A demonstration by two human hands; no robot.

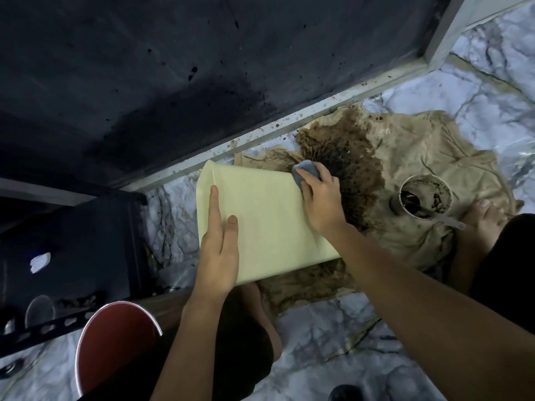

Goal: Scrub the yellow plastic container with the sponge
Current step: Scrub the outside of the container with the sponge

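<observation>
At the bottom of the frame, both bare forearms reach up from the lower edge, with a red round seat (115,345) at lower left and dark clothing over the person's knees. The left hand (220,250) lies flat and open on the yellow plastic container (260,218), fingers stretched along its side and palm pressing at its near edge. The container lies tilted on its side in the middle of the frame, its smooth outer wall facing up, over a marble-patterned floor (333,328). The right hand (321,198) is curled around a grey-blue sponge (305,172), gripping it and pressing it against the container's upper right edge. Just beyond that hand spreads a beige cloth (419,157) soaked with a dark brown stain (347,157). On the cloth at right stands a round cup (424,195) with dark residue inside, a pale handle sticking out of it; a bare foot (483,215) rests beside it. Farther back, a pale speckled frame rail (289,117) runs diagonally, with a dark panel (173,68) filling the upper left of the frame.
</observation>
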